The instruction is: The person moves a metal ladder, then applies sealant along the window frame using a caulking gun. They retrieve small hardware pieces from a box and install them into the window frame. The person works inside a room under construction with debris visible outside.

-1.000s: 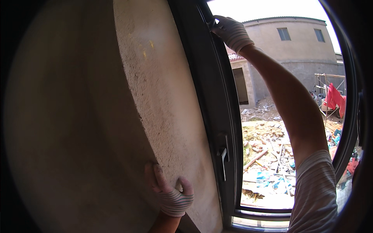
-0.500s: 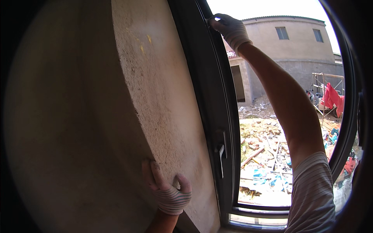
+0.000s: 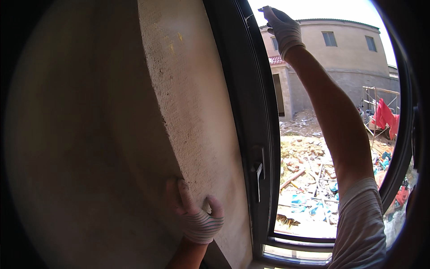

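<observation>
My left hand (image 3: 200,219), in a striped light glove, grips the rough wall edge (image 3: 177,150), fingers on the dark side and thumb on the lit side. High up, my right hand (image 3: 285,30), gloved with a dark palm, is closed with its fingers pinched together. A small dark tip (image 3: 261,9) pokes out from them, too little of it showing to name. The hand stands just right of the dark window frame (image 3: 244,96), apart from it. A thin pale strand or scrap (image 3: 248,18) shows on the frame near that hand.
A window handle (image 3: 258,179) juts from the frame lower down. Beyond the window lie rubble (image 3: 304,166), a metal rack with red cloth (image 3: 384,117) and a building (image 3: 345,56). Yellow marks (image 3: 180,36) dot the wall beside the frame.
My right hand has come away from the window frame, moving up and right. My left hand keeps its hold on the wall edge. The view has shifted slightly.
</observation>
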A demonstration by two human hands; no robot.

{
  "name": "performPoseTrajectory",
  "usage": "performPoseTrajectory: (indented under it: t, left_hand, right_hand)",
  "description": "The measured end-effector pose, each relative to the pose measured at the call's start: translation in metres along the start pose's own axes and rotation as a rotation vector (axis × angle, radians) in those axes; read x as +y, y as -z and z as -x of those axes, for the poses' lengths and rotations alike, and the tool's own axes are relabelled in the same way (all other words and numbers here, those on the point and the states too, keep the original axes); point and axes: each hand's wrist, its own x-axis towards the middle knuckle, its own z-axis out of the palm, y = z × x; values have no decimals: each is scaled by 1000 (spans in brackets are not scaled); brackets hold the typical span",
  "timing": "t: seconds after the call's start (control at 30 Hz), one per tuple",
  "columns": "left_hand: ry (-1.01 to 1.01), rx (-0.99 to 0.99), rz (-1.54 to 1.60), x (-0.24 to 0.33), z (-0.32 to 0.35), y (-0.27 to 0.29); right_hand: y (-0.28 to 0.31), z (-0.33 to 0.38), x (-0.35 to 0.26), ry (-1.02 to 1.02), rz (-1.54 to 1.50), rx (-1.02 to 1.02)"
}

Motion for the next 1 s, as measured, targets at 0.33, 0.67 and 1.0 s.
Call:
performPoseTrajectory:
  t: [0.33, 0.67, 1.0]
  left_hand:
    - [-2, -28, 9, -8, 3, -11]
    - [-140, -10, 5, -5, 3, -23]
    - [-163, -13, 152, -15, 9, -29]
  right_hand:
    - [38, 251, -59, -105, -276, -44]
    - [66, 499, -92, -1045, -800, -312]
    - [73, 527, -92, -1192, -853, -291]
